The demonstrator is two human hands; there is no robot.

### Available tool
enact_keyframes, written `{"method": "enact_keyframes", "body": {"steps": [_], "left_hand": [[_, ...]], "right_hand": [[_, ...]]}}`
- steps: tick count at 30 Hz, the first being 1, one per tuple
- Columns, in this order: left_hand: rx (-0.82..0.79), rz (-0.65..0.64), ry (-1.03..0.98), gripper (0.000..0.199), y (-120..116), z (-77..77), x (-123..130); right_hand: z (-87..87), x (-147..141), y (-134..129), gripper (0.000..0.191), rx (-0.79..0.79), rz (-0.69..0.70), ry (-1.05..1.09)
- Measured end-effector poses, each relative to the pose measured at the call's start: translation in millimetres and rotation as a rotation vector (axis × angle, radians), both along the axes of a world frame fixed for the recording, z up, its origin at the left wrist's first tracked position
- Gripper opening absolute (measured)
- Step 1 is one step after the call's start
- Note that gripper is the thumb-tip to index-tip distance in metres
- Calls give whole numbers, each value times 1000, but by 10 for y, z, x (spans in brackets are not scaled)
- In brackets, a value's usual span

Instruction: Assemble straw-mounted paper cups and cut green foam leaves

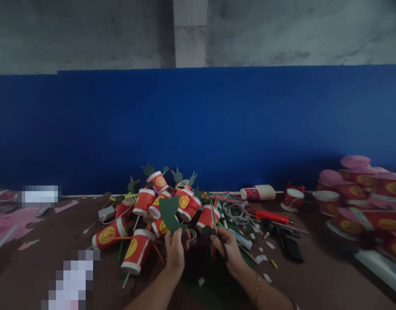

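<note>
A dark green piece of paper (170,213) with a curved edge stands up from my left hand (175,250), which pinches its lower end. My right hand (229,249) is closed around scissors (213,214), their blades pointing up and away from me. A small dark piece shows by the right fingertips; whether they grip it is unclear. Just beyond both hands lies a heap of red paper cups (143,202) with yellow emblems, some with straws stuck through them. Green paper cutouts (177,175) with pointed tips rise at the back of the heap.
Right of my hands are a white cable coil (236,214), a red-handled tool (272,216), a black object (290,244) and paper scraps (261,258). Cups with pink discs (356,189) pile up at far right. Pink paper (13,224) lies left. A blue panel (198,129) stands behind.
</note>
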State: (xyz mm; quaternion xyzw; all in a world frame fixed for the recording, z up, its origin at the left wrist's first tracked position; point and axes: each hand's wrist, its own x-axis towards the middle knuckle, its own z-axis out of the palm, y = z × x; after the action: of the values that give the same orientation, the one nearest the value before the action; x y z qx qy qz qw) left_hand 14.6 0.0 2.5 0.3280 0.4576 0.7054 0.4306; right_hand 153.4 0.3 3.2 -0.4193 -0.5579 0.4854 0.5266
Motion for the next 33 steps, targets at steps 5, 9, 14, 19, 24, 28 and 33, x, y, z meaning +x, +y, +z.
{"method": "enact_keyframes", "body": {"steps": [5, 9, 14, 19, 24, 28, 33], "left_hand": [[-3, -160, 120, 42, -16, 52, 52], [-13, -442, 261, 40, -49, 69, 117], [35, -531, 232, 30, -66, 27, 138], [71, -363, 265, 34, -57, -28, 90], [163, -287, 375, 33, -95, 0, 83], [241, -287, 510, 27, -190, 54, 115], [407, -244, 611, 23, -272, -26, 131]], "right_hand": [[9, 6, -3, 31, 12, -34, 46], [11, 9, -2, 32, 26, -11, 67], [31, 2, -18, 31, 32, 46, 84], [89, -46, -83, 30, 59, 214, 86], [89, -69, -121, 31, 90, 280, 25], [82, -47, -136, 33, 164, 236, -21], [90, -16, -190, 37, 254, 168, -94]]}}
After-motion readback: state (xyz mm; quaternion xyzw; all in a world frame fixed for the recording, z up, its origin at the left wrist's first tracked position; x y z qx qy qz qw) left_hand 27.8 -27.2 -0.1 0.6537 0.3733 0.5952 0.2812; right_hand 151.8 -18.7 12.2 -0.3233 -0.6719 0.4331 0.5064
